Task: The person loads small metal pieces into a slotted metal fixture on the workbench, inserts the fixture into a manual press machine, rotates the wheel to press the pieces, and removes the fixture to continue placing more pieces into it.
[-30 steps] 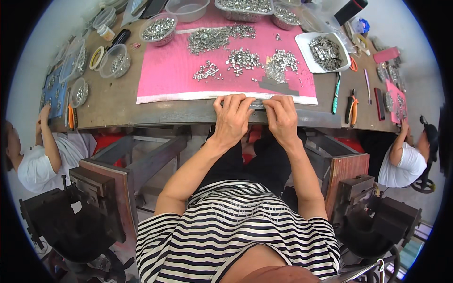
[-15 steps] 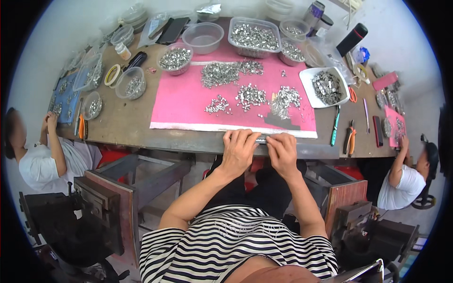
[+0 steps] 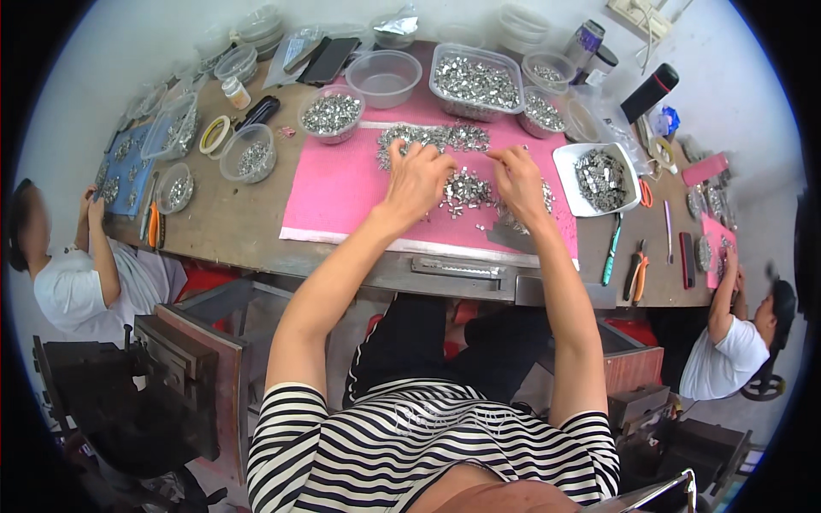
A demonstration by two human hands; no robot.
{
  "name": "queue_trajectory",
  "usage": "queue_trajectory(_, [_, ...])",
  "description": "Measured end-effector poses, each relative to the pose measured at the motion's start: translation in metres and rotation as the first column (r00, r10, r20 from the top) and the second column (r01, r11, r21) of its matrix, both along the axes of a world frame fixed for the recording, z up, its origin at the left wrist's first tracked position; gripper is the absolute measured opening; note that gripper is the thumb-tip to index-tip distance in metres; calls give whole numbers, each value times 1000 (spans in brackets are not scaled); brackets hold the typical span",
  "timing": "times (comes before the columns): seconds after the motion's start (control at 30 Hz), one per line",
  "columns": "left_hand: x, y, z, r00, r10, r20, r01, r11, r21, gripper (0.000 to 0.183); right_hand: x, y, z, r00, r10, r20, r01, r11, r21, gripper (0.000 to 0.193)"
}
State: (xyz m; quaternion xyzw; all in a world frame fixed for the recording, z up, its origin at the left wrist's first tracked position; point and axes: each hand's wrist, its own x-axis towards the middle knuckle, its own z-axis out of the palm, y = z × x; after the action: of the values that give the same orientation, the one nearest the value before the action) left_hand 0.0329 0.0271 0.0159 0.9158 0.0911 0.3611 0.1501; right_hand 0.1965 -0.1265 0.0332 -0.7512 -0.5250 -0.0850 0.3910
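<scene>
Both hands reach over a pink mat (image 3: 333, 192) strewn with small shiny metal pieces. My left hand (image 3: 415, 181) is above the left part of the piles, its thumb and forefinger drawn together; what they pinch, if anything, is hidden. My right hand (image 3: 520, 184) hovers right of the middle pile (image 3: 466, 190), fingertips pinched on something too small to make out. Behind the hands lies a wider heap of metal pieces (image 3: 466, 137). At the table's front edge, between my forearms, rests a narrow metal strip (image 3: 457, 269) with a row of small pieces along it.
Clear tubs of metal pieces (image 3: 332, 115) (image 3: 476, 79) and an empty round tub (image 3: 384, 77) stand behind. To the right are a white dish (image 3: 596, 179), a green-handled tool (image 3: 612, 250) and orange pliers (image 3: 635, 272). A person (image 3: 98, 282) works at the left, another (image 3: 731, 342) at the right.
Both hands have left the metal strip at the table's front edge and moved forward over the piles on the mat. They are now further apart, and the strip lies uncovered.
</scene>
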Motion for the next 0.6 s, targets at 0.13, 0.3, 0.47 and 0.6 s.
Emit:
queue_trajectory(0.13, [15, 22, -9, 990, -5, -139, 16, 997, 76, 7, 16, 45, -28, 996, -33, 86, 32, 999, 18, 14])
queue_trajectory(0.3, [15, 32, -15, 994, -16, -112, 26, 996, 88, 8, 17, 54, -36, 987, -7, 161, 22, 996, -91, 12])
queue_trajectory(0.47, [9, 31, -12, 999, 11, -48, -8, 998, 64, 7, 24, 46, -36, 988, -23, 150, 43, 990, -135, 9])
queue_trajectory(0.6, [9, 33, -15, 993, -42, -113, 51, 995, 82, 7, 23, 45, -34, 981, -13, 192, 29, 996, -81, 8])
